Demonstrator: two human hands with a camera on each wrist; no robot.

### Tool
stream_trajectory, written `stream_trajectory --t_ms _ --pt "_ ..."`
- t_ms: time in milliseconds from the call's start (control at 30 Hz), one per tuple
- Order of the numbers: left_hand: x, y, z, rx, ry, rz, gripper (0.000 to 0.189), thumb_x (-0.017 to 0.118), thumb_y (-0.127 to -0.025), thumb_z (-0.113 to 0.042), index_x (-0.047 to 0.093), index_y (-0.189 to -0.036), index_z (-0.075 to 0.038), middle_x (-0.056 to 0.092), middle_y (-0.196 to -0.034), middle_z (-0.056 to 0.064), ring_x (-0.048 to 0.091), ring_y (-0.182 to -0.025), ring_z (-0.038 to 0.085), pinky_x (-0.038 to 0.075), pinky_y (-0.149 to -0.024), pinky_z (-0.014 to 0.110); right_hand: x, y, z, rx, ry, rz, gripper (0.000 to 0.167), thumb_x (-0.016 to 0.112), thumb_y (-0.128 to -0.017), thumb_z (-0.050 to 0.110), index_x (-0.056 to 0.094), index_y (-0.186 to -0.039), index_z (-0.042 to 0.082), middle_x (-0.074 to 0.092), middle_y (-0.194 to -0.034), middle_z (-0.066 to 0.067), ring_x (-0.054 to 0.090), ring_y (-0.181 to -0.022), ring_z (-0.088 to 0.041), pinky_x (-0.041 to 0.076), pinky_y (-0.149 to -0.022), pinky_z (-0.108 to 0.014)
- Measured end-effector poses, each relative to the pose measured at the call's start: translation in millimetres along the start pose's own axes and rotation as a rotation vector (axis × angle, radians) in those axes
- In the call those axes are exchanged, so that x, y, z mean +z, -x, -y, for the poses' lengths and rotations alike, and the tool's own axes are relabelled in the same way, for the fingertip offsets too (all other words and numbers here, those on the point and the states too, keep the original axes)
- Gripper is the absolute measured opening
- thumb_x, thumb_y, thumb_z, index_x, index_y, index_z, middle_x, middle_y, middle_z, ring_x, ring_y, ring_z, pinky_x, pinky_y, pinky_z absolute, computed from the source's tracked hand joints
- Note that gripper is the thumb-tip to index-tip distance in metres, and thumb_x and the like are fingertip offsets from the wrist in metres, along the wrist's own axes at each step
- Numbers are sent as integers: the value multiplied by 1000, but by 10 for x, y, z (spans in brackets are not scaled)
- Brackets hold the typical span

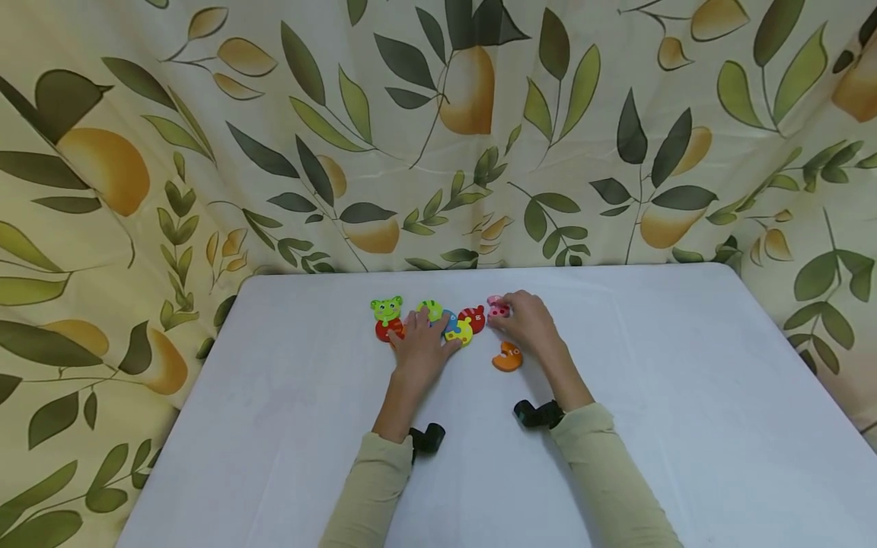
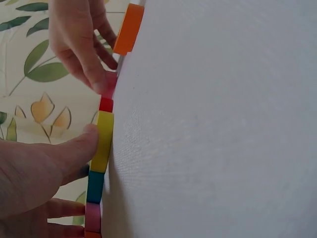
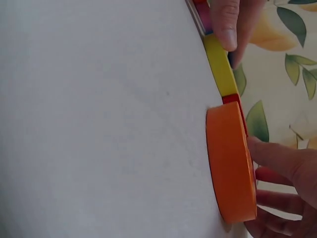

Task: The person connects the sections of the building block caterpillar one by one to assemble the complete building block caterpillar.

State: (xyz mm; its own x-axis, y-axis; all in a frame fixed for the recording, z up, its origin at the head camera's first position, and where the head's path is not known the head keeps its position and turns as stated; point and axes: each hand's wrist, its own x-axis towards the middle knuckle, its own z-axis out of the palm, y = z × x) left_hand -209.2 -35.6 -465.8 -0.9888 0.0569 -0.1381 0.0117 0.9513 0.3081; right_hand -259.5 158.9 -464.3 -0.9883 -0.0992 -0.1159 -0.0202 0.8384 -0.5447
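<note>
Colourful flat animal-shaped puzzle pieces form a row near the far table edge. My left hand [image 1: 419, 352] lies over its middle with fingers spread, hiding some pieces; its thumb touches the yellow piece [image 2: 103, 142]. Left of it sit a green animal-head piece [image 1: 387, 308] and a red piece [image 1: 385, 330]. A blue piece [image 1: 450, 320] and a red piece [image 1: 472, 317] with a small face adjoin the yellow one. At the row's right end my right hand [image 1: 530, 323] pinches a pink spotted piece [image 1: 498, 307]. Below that hand lies an orange piece [image 1: 507, 357], apart from the row.
A white cloth covers the table [image 1: 274, 426]. Behind it hangs a curtain [image 1: 425, 190] printed with leaves and fruit. Black wrist cameras [image 1: 428, 439] sit at both cuffs, under light green sleeves [image 1: 610, 472].
</note>
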Motion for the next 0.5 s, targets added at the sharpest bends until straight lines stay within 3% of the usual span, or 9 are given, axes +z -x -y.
stream_trajectory --t_ms 333,500 --pt "36 -23 75 28 -8 26 65 57 -91 -55 37 -149 -33 21 -163 7 12 -153 31 11 -115 69 27 23 42 6 -10 -22 37 71 -87 19 64 -118 1 62 -113 -19 54 -98 -30 54 -90 -40" --pt "8 9 52 24 14 31 64 56 -92 -52 36 -149 -33 20 -163 6 9 -153 30 7 -116 68 35 1 38 -5 -10 -38 37 72 -87 20 63 -118 1 62 -112 -19 55 -99 -31 53 -90 -41"
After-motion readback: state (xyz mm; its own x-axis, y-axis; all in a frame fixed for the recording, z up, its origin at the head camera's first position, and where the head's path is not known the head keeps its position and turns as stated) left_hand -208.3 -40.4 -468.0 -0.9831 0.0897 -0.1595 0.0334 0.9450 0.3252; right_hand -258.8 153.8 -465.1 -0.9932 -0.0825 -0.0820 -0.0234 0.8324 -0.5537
